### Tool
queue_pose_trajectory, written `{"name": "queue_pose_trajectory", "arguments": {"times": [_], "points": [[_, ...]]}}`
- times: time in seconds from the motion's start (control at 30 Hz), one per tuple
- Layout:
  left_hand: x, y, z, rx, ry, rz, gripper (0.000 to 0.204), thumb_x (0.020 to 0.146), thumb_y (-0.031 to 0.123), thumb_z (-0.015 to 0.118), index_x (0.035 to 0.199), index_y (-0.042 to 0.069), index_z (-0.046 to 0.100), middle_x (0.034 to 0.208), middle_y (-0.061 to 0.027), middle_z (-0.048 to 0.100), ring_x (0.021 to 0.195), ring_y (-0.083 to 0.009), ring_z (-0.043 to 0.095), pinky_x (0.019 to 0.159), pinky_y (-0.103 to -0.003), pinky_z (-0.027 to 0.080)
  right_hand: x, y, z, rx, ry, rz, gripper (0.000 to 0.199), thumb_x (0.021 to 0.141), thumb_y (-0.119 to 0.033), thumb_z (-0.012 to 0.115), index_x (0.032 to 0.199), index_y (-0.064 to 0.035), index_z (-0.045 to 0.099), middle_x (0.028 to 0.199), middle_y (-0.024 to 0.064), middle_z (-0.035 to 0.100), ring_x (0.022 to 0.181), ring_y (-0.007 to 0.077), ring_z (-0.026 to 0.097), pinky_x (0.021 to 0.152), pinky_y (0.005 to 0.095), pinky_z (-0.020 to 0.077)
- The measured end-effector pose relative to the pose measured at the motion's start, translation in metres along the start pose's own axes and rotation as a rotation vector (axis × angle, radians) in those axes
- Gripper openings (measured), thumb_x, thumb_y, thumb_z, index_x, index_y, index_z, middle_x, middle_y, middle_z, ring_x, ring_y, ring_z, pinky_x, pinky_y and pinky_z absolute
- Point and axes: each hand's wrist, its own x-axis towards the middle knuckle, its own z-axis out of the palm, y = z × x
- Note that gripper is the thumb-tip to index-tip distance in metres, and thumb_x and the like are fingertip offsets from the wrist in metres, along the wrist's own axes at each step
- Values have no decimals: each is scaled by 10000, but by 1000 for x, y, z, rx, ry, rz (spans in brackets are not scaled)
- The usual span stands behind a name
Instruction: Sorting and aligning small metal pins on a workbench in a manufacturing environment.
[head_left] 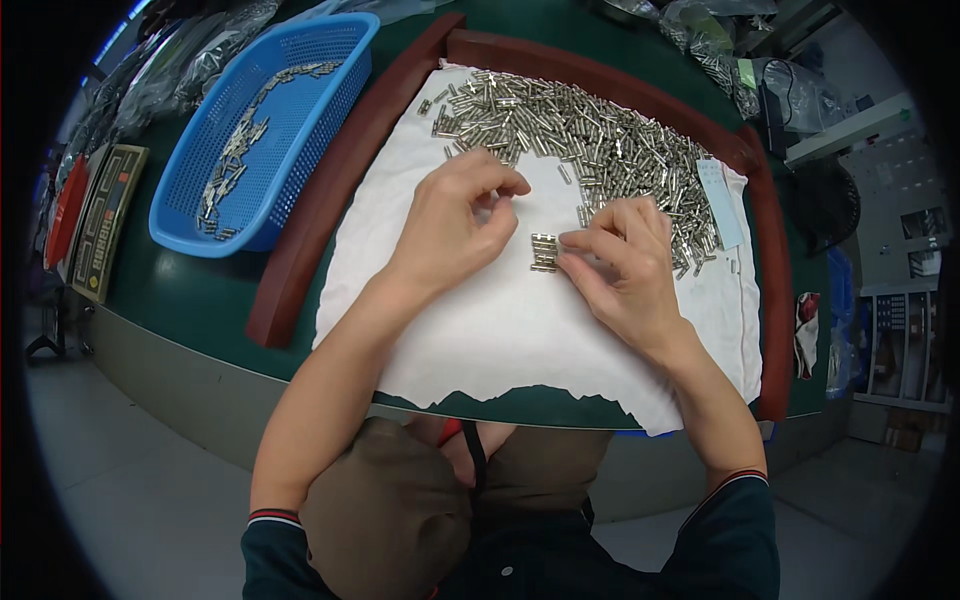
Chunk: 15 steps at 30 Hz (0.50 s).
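On a white cloth (480, 330), a small row of short silvery metal pins (543, 253) lies side by side. My right hand (630, 265) is at the row's right end, thumb and forefinger closed on the pins there; the fingertips hide part of them. To the left of the row, my left hand (462, 210) hovers over the cloth with fingers curled. A small gap shows between its thumb and forefinger, and nothing is visible in it. Beyond both hands spreads a large heap of similar pins (570, 125), with a few loose ones near my left fingers.
Dark red wooden rails (345, 190) frame the cloth at left, back and right. A blue perforated basket (285, 165) with some pins stands left on the green table (150, 290). A pale blue paper slip (718, 203) lies by the heap. Plastic bags (215, 65) crowd the back left.
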Motion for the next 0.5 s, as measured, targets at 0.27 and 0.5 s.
{"name": "queue_pose_trajectory", "arguments": {"times": [0.27,0.5], "points": [[-4,18,-2,208,-372,62,315,684,-20,571,984,-17,664,926,-114,581,886,-253,584,764,-341,494,-6,5,-1,29,-6,7,116,646,-41,735,721,-99,667,781,2,529,847,206,506,773,376,331],[-4,17,-1,231,-386,62,329,662,-23,561,977,-16,655,924,-116,567,889,-262,571,776,-355,492,-8,2,-4,-9,70,-105,223,634,-7,715,841,-89,717,789,12,550,834,216,520,786,380,349]]}}
